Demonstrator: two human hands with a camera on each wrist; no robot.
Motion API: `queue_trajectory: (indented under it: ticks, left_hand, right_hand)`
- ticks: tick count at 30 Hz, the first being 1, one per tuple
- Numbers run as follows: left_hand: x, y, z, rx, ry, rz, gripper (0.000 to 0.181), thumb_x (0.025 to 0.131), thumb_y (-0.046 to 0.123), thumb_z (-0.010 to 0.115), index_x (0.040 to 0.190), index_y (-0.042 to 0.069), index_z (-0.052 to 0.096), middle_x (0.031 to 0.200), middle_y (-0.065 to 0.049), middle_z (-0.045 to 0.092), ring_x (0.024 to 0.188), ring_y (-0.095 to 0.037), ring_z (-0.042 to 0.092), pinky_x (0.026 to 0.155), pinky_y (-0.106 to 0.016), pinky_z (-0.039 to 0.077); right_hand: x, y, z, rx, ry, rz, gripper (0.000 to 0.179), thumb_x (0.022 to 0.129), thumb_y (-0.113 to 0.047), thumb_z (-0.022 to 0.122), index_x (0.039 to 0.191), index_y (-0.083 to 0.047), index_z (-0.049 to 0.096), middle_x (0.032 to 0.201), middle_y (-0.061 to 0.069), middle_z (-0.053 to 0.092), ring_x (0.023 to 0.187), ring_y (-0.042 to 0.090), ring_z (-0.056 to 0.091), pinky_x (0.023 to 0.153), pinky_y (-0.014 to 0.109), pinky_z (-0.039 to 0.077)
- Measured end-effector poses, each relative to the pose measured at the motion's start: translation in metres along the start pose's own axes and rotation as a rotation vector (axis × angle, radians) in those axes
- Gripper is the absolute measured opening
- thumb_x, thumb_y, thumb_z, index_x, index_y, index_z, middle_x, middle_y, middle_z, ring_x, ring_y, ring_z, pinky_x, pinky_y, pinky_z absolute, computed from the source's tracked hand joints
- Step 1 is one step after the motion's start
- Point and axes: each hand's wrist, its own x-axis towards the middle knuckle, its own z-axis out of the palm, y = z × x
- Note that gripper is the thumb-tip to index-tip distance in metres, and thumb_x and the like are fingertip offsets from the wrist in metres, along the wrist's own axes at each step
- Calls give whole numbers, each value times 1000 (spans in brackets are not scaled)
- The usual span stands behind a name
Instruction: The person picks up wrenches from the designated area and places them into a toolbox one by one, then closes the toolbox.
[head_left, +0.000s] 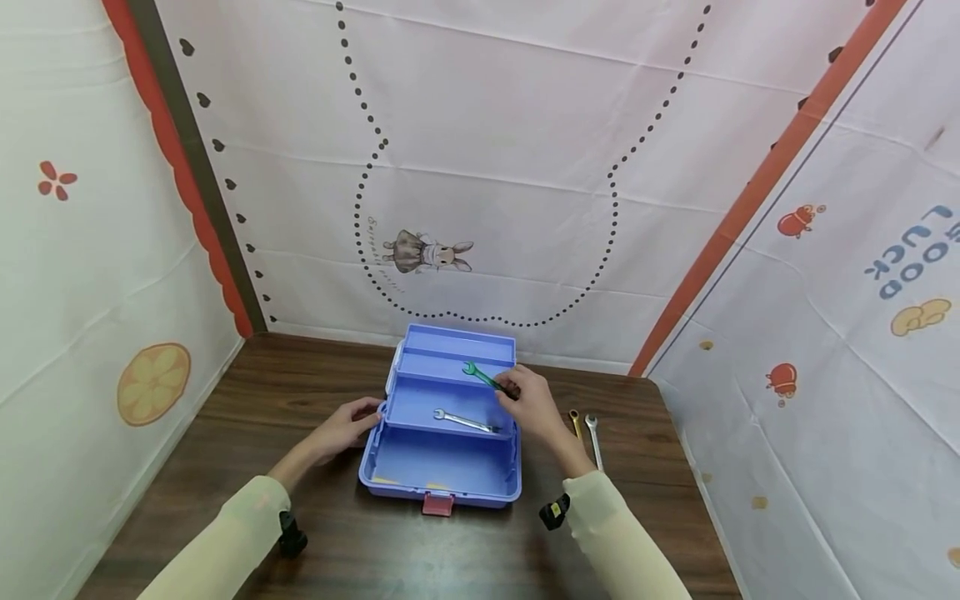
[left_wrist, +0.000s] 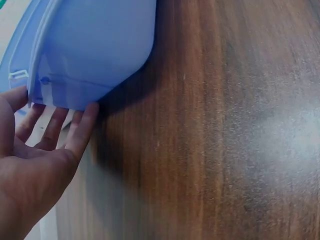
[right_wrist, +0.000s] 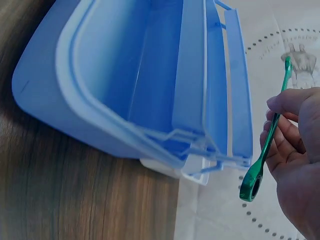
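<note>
My right hand (head_left: 527, 398) holds a green wrench (head_left: 483, 377), pinched between thumb and fingers, just right of the centre of the head view. The wrench is held above the trays (head_left: 442, 397) of a blue toolbox (head_left: 442, 458), its forked end pointing to the upper left; in the right wrist view its ring end sticks out below my fingers, at the lower right of the frame.

My left hand (head_left: 341, 432) grips the toolbox at its left side: the left wrist view shows my thumb at the rim and my fingertips against the outside of the shell, in the upper left.

The toolbox stands open on the brown table (head_left: 420, 558) in the lower middle of the head view, trays stepped up toward the back, with a pink-red latch (head_left: 438, 505) at its front edge. A silver wrench (head_left: 465, 421) lies slanted in the lowest tray. To the right of the toolbox, beside my right forearm, a gold wrench (head_left: 576, 423) and a second silver wrench (head_left: 595, 440) lie next to each other on the table; my arm hides part of the gold one.
</note>
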Motion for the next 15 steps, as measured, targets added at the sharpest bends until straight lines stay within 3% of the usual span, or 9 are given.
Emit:
queue_trajectory:
  ticks: [15]
  left_hand:
    - [-3,1,2,24,12,-14,52,113,35,55,153,3,49,151,-24,49,135,-39,52,98,-53,58]
  right_hand:
    - [12,-27,21,51,-123,-59,15,95,-3,79,109,-6,78,98,2,69,87,14,64,76,29,58]
